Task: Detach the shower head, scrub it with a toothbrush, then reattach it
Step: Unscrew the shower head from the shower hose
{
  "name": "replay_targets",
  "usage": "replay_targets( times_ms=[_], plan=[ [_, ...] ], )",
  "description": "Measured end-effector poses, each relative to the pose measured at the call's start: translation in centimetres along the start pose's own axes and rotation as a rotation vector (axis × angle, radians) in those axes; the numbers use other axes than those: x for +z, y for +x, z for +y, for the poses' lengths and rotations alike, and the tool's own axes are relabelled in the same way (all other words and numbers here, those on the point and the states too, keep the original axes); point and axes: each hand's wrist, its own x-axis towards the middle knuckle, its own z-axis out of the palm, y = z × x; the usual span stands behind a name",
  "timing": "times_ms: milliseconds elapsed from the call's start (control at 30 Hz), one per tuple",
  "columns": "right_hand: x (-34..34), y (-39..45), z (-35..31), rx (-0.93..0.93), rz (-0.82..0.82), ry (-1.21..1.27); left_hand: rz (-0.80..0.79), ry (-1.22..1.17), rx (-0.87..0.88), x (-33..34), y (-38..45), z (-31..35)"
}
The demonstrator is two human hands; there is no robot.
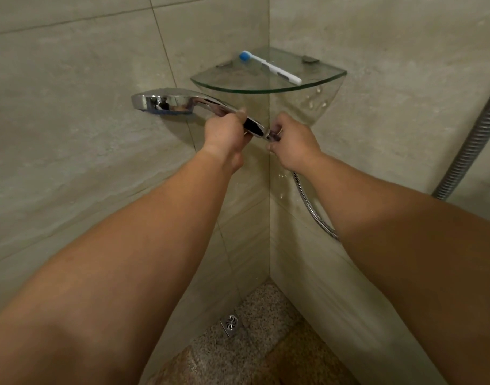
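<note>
Step in hand: judged from the pose, work at the joint between shower head (171, 102) and hose (312, 205); whether unscrewing or screwing back on cannot be told.
Left hand (227, 134): grip clenched around the chrome handle, holding the head level in the corner, spray face down, just below the shelf (266, 88).
Right hand (292, 140): fingertips pinched on the nut (273, 136) at the handle's end, where the hose meets it.
Joint: the nut sits against the handle; no gap shows.
Toothbrush (270, 67): lying on the glass shelf, blue bristle end toward the left wall, untouched by either hand.
Done: nothing can be confirmed; water beads cling to the shelf and tiles.
Left: at least finishing at the joint; perhaps scrubbing too.
Writing: none readable on head, brush or hose.
</note>
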Motion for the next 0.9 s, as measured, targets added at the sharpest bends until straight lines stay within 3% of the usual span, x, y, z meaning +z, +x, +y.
replay_targets(
  times_ms=[267, 467, 667, 900],
  plan=[
    [0.4, 0.4, -0.6, -0.024, -0.168, 0.017, 0.012, 0.032, 0.031, -0.9, 0.5, 0.7],
    [0.9, 0.3, -0.7, -0.004, -0.051, 0.017, 0.0, 0.057, 0.039, -1.3, 0.5, 0.8],
    [1.2, 0.8, -1.0, -0.018, -0.159, 0.023, -0.014, 0.079, 0.043, -1.7, 0.7, 1.0],
    [1.3, 0.1, -1.0, -0.025, 0.011, -0.011, -0.011, 0.039, 0.027, -1.5, 0.3, 0.7]
  ],
)
